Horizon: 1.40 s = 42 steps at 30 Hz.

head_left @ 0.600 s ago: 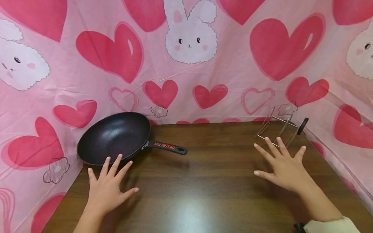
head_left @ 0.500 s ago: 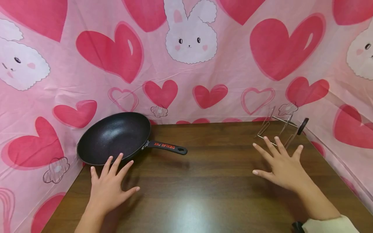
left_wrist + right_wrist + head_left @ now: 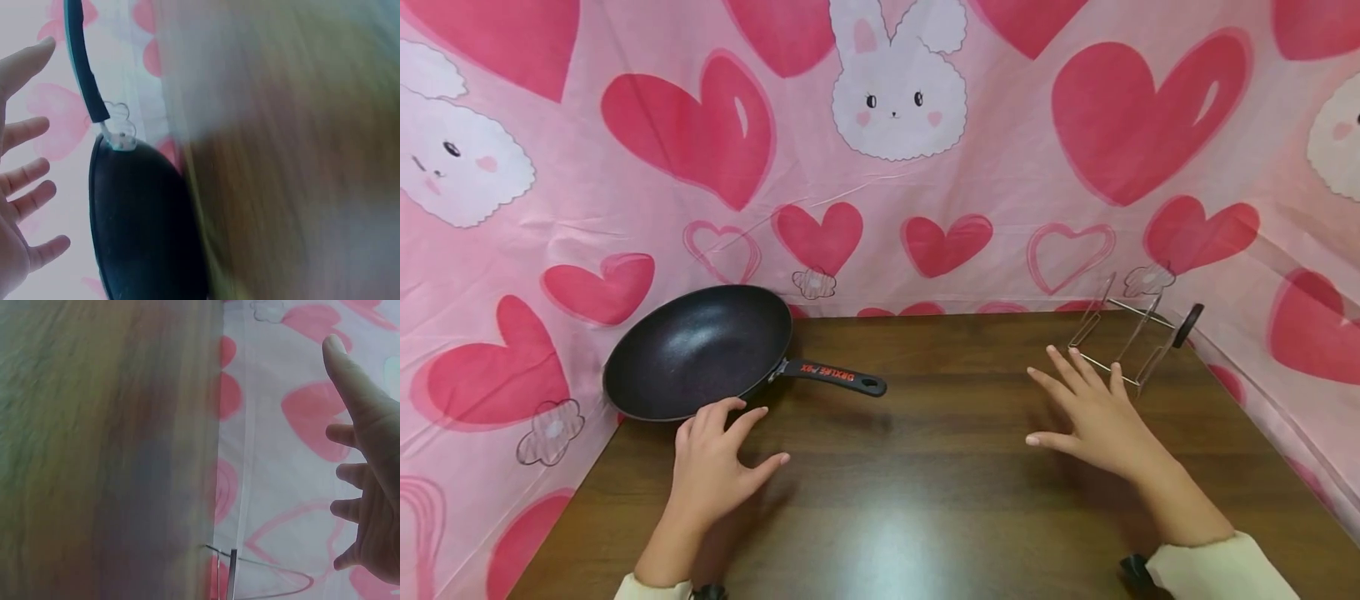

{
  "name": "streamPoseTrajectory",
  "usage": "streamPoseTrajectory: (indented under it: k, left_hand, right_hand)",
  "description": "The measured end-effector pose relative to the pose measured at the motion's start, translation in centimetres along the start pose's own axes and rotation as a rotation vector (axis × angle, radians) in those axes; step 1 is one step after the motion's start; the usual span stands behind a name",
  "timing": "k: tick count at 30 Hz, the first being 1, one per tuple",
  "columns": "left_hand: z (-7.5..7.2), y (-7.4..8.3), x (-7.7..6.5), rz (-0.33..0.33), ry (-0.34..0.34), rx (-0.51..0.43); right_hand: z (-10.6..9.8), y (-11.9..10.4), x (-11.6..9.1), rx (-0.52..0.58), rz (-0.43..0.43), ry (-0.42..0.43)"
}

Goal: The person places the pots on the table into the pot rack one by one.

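Observation:
A black frying pan [image 3: 700,354] lies at the back left of the wooden table, its handle [image 3: 837,377] pointing right. In front of the pan's near rim is my left hand [image 3: 711,467], thumb held apart and fingers slightly bent. The left wrist view shows a gap between those fingers and the pan [image 3: 147,225]. On the right, my right hand [image 3: 1101,421] hovers with spread fingers and holds nothing. Just beyond its fingertips stands a thin metal wire rack [image 3: 1138,327] with a black round piece [image 3: 1187,325] at its right end. My fingers partly hide the rack's front.
The brown wooden table [image 3: 910,442] spreads between the two hands. Pink fabric [image 3: 887,192] with hearts and rabbits hangs behind the table and along both sides. The pan's left rim comes close to this fabric.
My left hand has moved right, and its fingers have drawn together and bent a little. My right hand has shifted left, fingers less spread. The pan and rack stay put.

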<state>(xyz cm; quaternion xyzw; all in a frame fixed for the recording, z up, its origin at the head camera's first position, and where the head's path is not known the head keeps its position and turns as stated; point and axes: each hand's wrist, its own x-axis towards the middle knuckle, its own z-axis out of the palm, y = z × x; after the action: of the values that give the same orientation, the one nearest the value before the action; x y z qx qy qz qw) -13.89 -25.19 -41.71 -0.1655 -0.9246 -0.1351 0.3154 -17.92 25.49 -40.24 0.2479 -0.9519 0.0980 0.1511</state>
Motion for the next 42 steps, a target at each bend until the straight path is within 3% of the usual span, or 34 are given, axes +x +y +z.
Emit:
streamPoseTrajectory:
  k: [10, 13, 17, 21, 26, 30, 37, 42]
  left_hand:
    - [1.5, 0.5, 0.7, -0.067, 0.027, -0.177]
    - [1.8, 0.9, 0.9, -0.127, -0.001, -0.249]
    - [2.0, 1.3, 1.3, -0.231, -0.055, -0.328]
    - [2.4, 1.7, 1.5, -0.355, -0.090, -0.437]
    - [2.8, 2.3, 1.8, -0.618, -0.142, -0.721]
    - [3.4, 2.8, 2.2, -0.783, -0.121, -0.948]
    - [4.5, 3.4, 2.8, -0.905, -0.046, -1.263]
    - [5.3, 3.3, 3.2, -0.983, -0.025, -1.347]
  right_hand:
    - [0.3, -1.1, 1.9, 0.091, -0.069, 0.055]
    - [0.5, -1.4, 2.5, 0.119, -0.104, 0.086]
    - [0.7, -1.9, 3.2, 0.176, -0.141, 0.109]
    - [0.7, -2.8, 3.6, 0.280, -0.118, 0.090]
    - [1.0, -3.7, 4.2, 0.391, -0.108, 0.091]
    - [1.4, -4.3, 5.0, 0.453, -0.126, 0.119]
    - [2.2, -5.5, 6.0, 0.550, -0.139, 0.183]
    - [2.5, -6.3, 7.1, 0.619, -0.143, 0.156]
